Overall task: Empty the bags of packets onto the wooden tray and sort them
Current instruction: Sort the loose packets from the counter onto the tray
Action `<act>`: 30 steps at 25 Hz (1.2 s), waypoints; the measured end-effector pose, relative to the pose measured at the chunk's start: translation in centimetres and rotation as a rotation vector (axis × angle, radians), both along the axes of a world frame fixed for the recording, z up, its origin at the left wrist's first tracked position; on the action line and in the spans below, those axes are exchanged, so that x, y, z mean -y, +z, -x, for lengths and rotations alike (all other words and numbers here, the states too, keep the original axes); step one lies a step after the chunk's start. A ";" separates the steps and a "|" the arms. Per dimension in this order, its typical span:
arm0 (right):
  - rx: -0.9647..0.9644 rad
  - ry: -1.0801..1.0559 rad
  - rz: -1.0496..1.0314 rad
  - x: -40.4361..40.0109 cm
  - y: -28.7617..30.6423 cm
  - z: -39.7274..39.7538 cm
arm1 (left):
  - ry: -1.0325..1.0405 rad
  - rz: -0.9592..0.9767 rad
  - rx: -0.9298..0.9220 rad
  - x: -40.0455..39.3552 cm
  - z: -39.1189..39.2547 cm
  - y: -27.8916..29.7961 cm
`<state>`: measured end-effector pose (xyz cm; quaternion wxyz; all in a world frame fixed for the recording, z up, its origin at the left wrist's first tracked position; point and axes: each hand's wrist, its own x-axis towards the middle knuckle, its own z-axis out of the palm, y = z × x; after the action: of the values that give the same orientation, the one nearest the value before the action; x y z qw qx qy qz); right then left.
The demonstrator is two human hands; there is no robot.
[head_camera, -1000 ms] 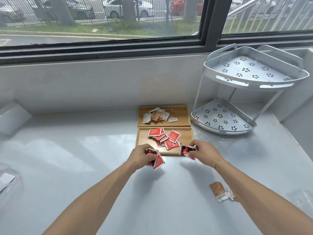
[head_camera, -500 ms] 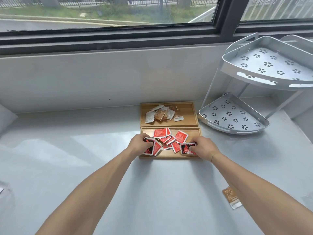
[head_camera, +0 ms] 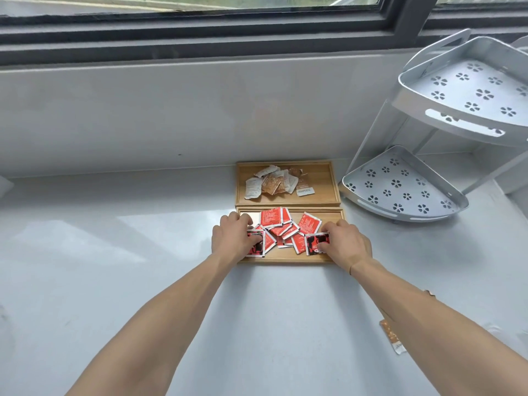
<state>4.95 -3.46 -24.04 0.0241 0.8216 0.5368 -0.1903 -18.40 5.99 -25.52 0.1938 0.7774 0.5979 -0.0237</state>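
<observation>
Red packets (head_camera: 288,230) are being pinched in each grip, left hand (head_camera: 232,237) and right hand (head_camera: 344,243), over the near tray (head_camera: 288,257). Judged light, limp, slippery; edges are being favoured.

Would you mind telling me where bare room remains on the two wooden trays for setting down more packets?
The far tray is bare at its right end, beside the brown packets. The near tray shows bare wood along its back right and front edge. Its middle is crowded with red packets, with the left hand and right hand at either side.
</observation>
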 end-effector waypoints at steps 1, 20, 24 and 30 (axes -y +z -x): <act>-0.010 -0.019 -0.008 0.3 0.0 0.1 | 0.017 -0.010 0.004 0.3 0.0 0.1; 0.026 -0.072 0.091 16.9 2.8 -13.7 | -0.140 0.229 0.186 16.9 -12.0 3.1; 0.029 0.056 0.146 18.8 2.3 -16.0 | -0.275 0.302 0.068 19.8 -16.5 2.1; 0.021 0.331 0.168 19.8 0.8 -16.8 | -0.423 0.203 -0.084 22.8 -20.2 0.5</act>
<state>21.70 -23.30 -23.21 0.1294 0.7191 0.6466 -0.2192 1.80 -16.84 -25.00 0.2367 0.8602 0.4239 -0.1561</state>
